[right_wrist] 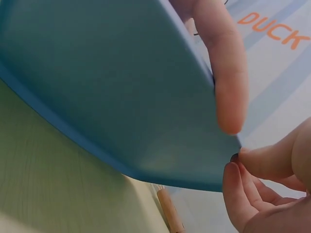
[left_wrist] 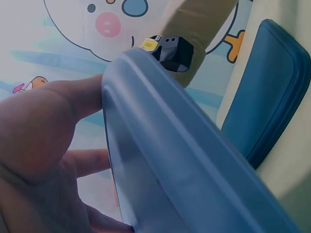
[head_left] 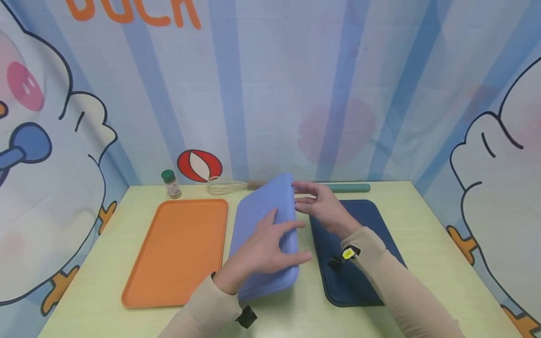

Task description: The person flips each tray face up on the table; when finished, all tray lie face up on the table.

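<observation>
A periwinkle-blue tray (head_left: pixel 249 230) is tilted up steeply above the table, its right long edge raised. My left hand (head_left: pixel 266 244) lies across its left face and grips the raised rim, with two digits reaching past it. One finger (right_wrist: pixel 229 92) hangs over the rim on the other face in the right wrist view. At the far upper corner my right hand (head_left: pixel 323 206) pinches the tray's rim between thumb and fingers. A small dark spot shows at those fingertips (right_wrist: pixel 232 177); what it is I cannot tell. The left wrist view shows the tray's ridged rim (left_wrist: pixel 160 111) close up.
An orange tray (head_left: pixel 181 253) lies flat at left, a navy tray (head_left: pixel 355 281) at right under my right forearm. Along the back edge are a green-capped spice jar (head_left: pixel 171 184), a whisk (head_left: pixel 226 186) and a teal rod-like handle (head_left: pixel 348 188). A printed curtain hangs behind.
</observation>
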The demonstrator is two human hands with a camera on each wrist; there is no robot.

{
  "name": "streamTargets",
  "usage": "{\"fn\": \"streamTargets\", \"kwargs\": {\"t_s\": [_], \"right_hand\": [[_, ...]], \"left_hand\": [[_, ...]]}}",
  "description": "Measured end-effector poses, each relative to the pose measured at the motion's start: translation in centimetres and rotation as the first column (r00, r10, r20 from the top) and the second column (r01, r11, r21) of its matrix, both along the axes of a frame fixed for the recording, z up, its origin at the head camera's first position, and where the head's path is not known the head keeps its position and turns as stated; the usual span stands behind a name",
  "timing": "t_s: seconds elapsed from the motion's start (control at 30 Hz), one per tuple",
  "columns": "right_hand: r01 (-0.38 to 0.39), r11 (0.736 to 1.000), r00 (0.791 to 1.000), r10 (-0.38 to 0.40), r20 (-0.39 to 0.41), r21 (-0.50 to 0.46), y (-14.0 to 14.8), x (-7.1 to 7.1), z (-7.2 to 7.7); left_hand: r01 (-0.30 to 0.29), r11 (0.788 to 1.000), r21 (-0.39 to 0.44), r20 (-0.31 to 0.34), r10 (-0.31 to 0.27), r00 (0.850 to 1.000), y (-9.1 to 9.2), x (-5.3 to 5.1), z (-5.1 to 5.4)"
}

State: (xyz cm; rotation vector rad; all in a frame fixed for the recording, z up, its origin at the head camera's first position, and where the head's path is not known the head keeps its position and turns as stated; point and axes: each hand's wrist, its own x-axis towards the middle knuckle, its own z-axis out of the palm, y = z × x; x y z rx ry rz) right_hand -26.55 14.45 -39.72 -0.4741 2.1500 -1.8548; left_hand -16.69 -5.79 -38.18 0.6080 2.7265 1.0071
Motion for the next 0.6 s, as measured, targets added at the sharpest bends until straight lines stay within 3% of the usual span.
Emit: {"fn": "streamTargets", "kwargs": {"t_s": [0.37, 0.6], "right_hand": [[0.008, 1.000, 1.000, -0.008, -0.019, -0.011, -0.7, 0.2, 0.7], [-0.008, 0.997, 1.000, 0.007, -0.020, -0.073, -1.4, 0.3, 1.3]], "left_hand": [[0.003, 0.999, -0.052, -0.067, -0.006, 0.998, -0.6, -0.1, 1.6], [0.000, 0.996, -0.089, -0.094, -0.008, 0.996, -1.4, 0.1, 2.6]]}}
